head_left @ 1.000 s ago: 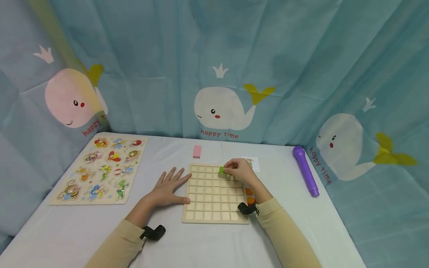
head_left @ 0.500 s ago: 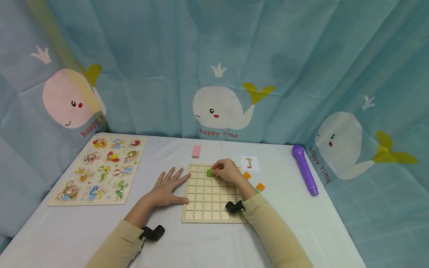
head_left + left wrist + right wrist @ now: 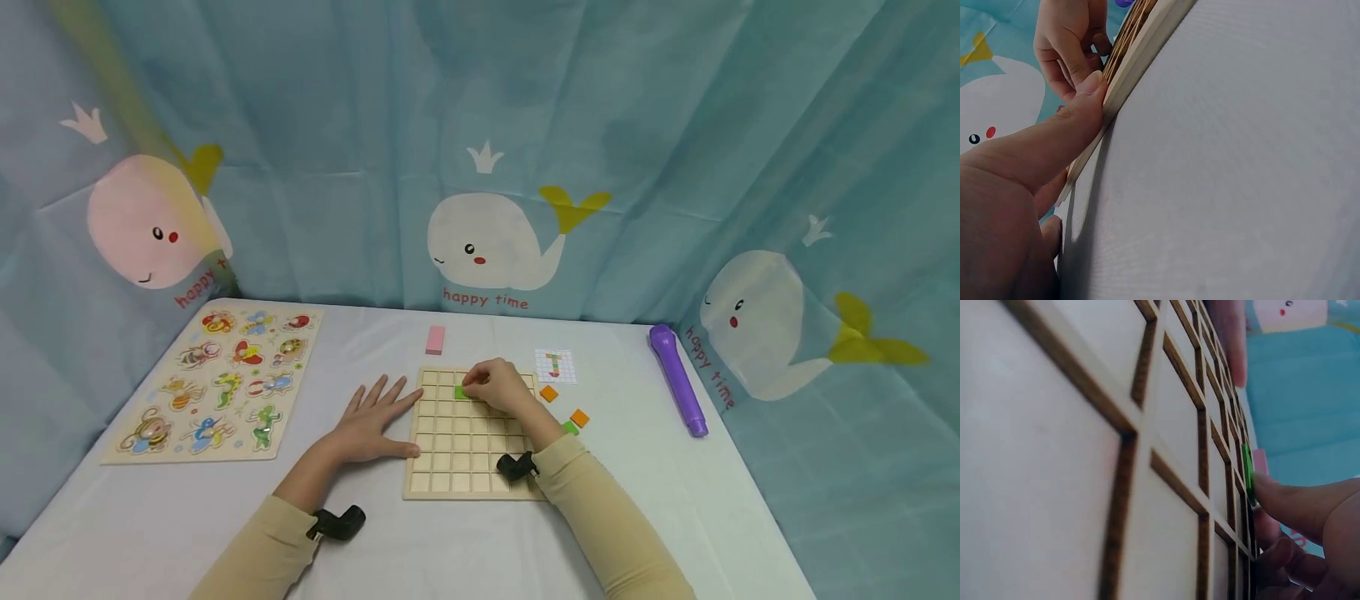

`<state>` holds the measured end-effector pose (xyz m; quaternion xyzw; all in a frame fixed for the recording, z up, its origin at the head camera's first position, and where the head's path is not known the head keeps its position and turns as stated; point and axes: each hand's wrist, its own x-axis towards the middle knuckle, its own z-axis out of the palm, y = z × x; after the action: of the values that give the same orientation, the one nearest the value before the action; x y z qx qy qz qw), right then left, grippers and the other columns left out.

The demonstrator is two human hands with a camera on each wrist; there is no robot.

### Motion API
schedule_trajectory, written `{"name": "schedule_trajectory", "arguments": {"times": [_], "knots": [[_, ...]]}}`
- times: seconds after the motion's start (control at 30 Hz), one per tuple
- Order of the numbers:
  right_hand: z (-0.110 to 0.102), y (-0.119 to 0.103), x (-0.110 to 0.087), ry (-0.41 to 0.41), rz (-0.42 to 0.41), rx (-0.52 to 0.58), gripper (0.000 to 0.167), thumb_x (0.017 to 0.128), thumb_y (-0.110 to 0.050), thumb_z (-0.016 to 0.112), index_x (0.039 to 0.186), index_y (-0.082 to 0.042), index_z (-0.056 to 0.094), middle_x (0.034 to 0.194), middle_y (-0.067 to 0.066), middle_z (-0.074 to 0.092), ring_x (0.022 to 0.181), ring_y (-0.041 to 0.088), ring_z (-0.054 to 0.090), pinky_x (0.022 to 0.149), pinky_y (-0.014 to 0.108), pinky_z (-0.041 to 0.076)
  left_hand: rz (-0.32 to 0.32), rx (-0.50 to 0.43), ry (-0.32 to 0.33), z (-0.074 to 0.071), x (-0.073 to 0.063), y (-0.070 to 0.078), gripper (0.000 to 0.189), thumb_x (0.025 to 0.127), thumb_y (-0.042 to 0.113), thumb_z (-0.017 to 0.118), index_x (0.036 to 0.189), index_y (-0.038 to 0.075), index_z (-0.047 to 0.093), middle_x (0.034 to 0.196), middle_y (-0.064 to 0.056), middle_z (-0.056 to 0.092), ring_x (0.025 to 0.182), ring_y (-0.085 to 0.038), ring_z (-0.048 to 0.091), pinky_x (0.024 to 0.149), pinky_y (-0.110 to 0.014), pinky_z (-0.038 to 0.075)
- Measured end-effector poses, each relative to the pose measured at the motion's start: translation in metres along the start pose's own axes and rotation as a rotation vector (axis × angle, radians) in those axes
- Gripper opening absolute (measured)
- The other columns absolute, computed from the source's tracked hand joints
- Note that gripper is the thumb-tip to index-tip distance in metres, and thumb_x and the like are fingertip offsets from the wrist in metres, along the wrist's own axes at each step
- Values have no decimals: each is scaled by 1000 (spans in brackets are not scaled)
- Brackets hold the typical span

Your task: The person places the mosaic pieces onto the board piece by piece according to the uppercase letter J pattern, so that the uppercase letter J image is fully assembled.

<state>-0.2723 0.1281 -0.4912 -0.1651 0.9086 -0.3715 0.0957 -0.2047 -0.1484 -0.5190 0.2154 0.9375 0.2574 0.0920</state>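
Note:
A light wooden grid board (image 3: 450, 497) lies flat on the table before me. My left hand (image 3: 369, 429) has its fingers spread; thumb and index fingertip touch the board's left edge. Over the board's far rows, my right hand (image 3: 501, 387) pinches a green square tile (image 3: 460, 392) at its right side. In the right wrist view the thumb meets the green tile (image 3: 1248, 472), which stands slightly above the grid. Right of the board lie two orange tiles (image 3: 549, 393) and another green tile (image 3: 571, 428), partly hidden by my arm.
A small pattern card (image 3: 555, 367) lies behind the orange tiles. A pink block (image 3: 435, 340) stands beyond the board. At the right is a purple microphone-shaped stick (image 3: 678, 379); an insect puzzle board (image 3: 202, 383) is at the left. A whale-printed curtain (image 3: 337, 167) encloses the table.
My right hand has carried the green tile leftward across the board's far rows, then slightly further left and down. The card and orange tiles have come into view. My left hand has stayed put.

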Motion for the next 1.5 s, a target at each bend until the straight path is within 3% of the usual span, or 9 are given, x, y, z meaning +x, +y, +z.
{"name": "schedule_trajectory", "arguments": {"times": [0.2, 0.47, 0.73, 1.07, 1.3, 1.5], "knots": [[-7, 2, -4, 9, -12, 47, 16, 94, -22, 73, 105, -11, 75, 90, 0, 68, 76, 17, 63, 65, 30, 53, 0, -13, 2, 1, -1, 0, 102, 77, 68, 75, 159, 25, 33, 169, -16, 16, 155, -45, 1, 121, -67, -5], [-19, 8, -14, 73, 13, 83, 19, 93, -23, 74, 108, -10, 76, 93, 1, 70, 79, 17, 65, 68, 32, 55, -4, -1, 5, 1, 0, -1, 103, 75, 69, 74, 159, 26, 33, 169, -16, 16, 156, -44, 0, 121, -66, -5], [-2, 7, -6, -41, -27, -4, 19, 90, -26, 78, 106, -16, 74, 92, -3, 67, 79, 13, 60, 70, 30, 52, -13, -6, -7, 1, 0, -3, 103, 76, 70, 73, 160, 27, 32, 170, -14, 14, 156, -42, -1, 122, -65, -7], [0, 1, -3, -29, -13, -8, 16, 90, -19, 78, 100, -12, 67, 92, -1, 64, 80, 14, 59, 73, 32, 51, -9, -11, -7, 1, 0, 0, 102, 77, 68, 74, 160, 26, 33, 169, -14, 16, 156, -43, -1, 121, -65, -6], [-31, 16, -23, 48, 23, 74, 9, 94, -22, 74, 99, -15, 72, 92, 0, 69, 77, 18, 63, 65, 32, 52, 1, -12, 3, 2, 0, -1, 102, 76, 68, 75, 159, 26, 33, 169, -14, 16, 156, -43, 0, 121, -65, -6], [-71, 56, -58, 159, 201, 91, 12, 93, -24, 74, 98, -13, 75, 92, 5, 69, 77, 19, 60, 64, 29, 50, -9, -10, 8, 2, -1, -3, 103, 75, 69, 75, 159, 26, 34, 169, -14, 16, 156, -42, 0, 122, -65, -6]]}}
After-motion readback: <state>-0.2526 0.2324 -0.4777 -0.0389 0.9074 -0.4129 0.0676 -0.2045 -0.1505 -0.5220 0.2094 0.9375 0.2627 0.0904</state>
